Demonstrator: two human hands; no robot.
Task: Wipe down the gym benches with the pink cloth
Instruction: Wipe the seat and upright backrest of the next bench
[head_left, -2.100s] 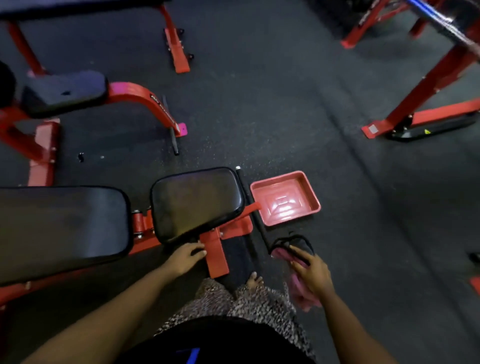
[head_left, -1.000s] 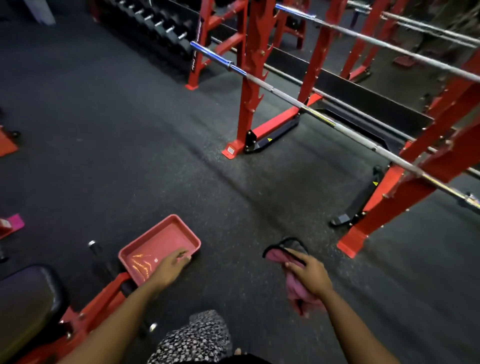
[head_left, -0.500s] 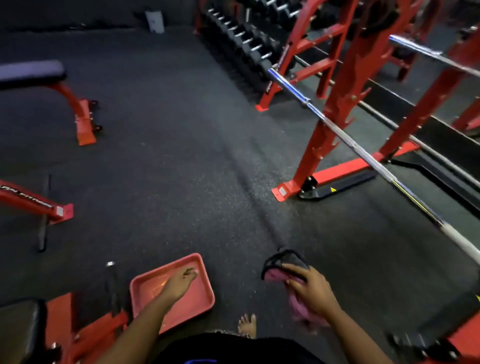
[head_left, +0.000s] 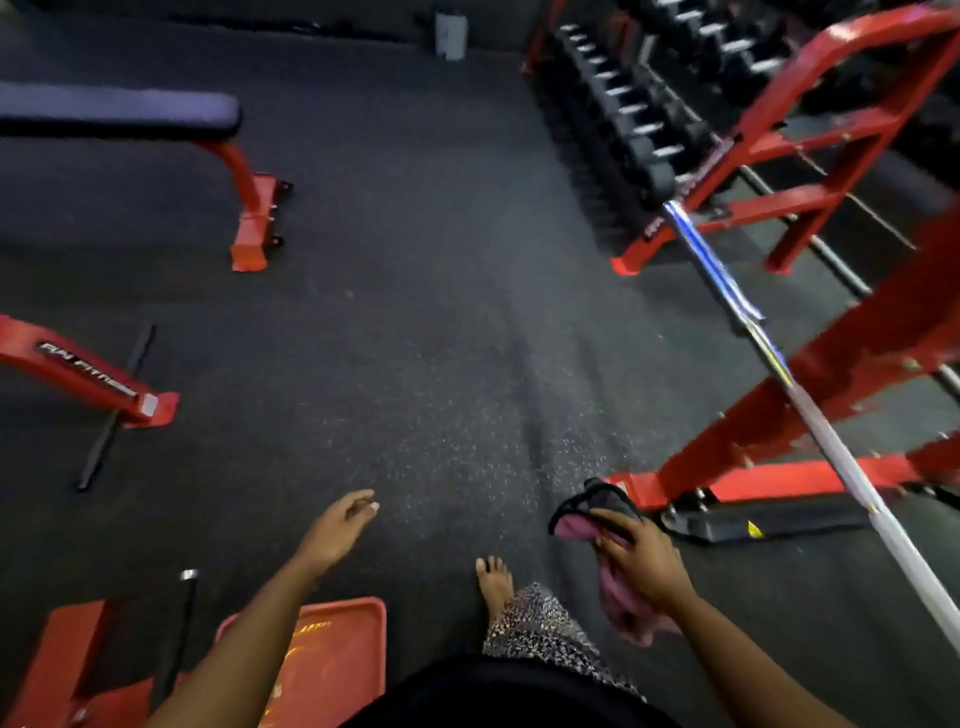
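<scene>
The left hand (head_left: 340, 527) was held loose and empty; a crumpled pink cloth (head_left: 623, 597) was gripped by the right hand (head_left: 641, 564); a barbell (head_left: 810, 410) was seen alongside.

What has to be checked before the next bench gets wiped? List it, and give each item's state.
1. Pink cloth in hand: ok. The right hand grips it, bunched with a black-edged piece.
2. Left hand free: ok. It is open over the floor and holds nothing.
3. A bench to go to: ok. The black-padded bench stands far left.
4. That bench already wiped: cannot tell.
5. Red tray out from underfoot: ok. It lies left of the bare foot, apart from it.
6. Barbell clearance: ok. It runs to the right of the right hand and does not touch it.
</scene>
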